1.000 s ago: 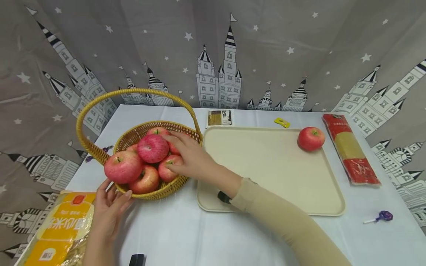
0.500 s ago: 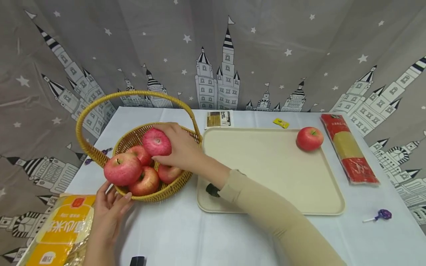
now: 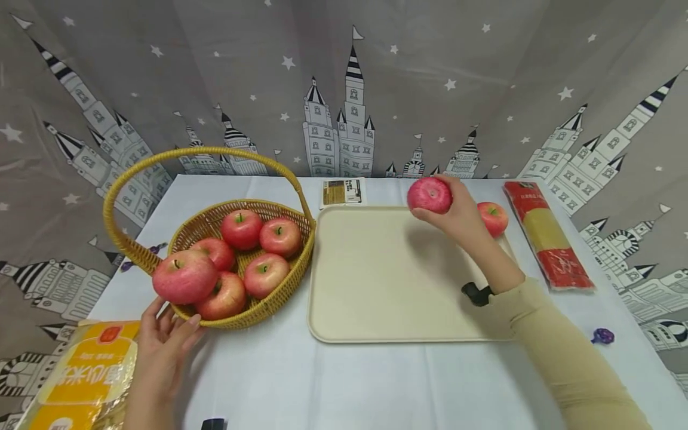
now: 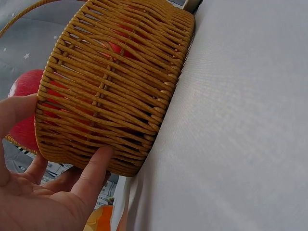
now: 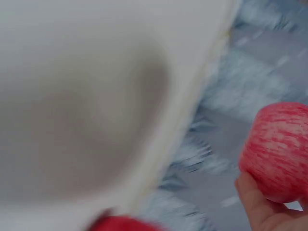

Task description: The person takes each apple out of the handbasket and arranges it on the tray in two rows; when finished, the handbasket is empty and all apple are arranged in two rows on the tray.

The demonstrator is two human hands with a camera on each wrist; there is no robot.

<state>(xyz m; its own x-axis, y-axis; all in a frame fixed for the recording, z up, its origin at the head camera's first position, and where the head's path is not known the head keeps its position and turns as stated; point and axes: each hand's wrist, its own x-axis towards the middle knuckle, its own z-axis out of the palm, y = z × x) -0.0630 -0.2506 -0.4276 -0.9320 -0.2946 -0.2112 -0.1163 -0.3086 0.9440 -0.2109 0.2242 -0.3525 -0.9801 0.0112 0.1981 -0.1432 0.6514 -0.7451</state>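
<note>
My right hand (image 3: 457, 212) holds a red apple (image 3: 429, 194) above the far right part of the cream tray (image 3: 376, 280); the right wrist view shows that apple (image 5: 279, 151) in my fingertips over the tray's rim (image 5: 192, 110), blurred. Another apple (image 3: 493, 218) lies on the tray just right of the hand. A wicker basket (image 3: 236, 313) with a tall handle holds several apples (image 3: 242, 229) on the left. My left hand (image 3: 161, 340) rests with straight fingers against the basket's near wall (image 4: 110, 96).
A yellow packet (image 3: 80, 382) lies at the front left. A red and gold noodle pack (image 3: 548, 245) lies right of the tray. A small brown packet (image 3: 343, 192) sits behind the tray, and a purple lollipop (image 3: 603, 335) lies at the right front.
My right hand has lifted an apple out of the basket and carried it right, across the tray to beside the lone apple. The left hand stays at the basket.
</note>
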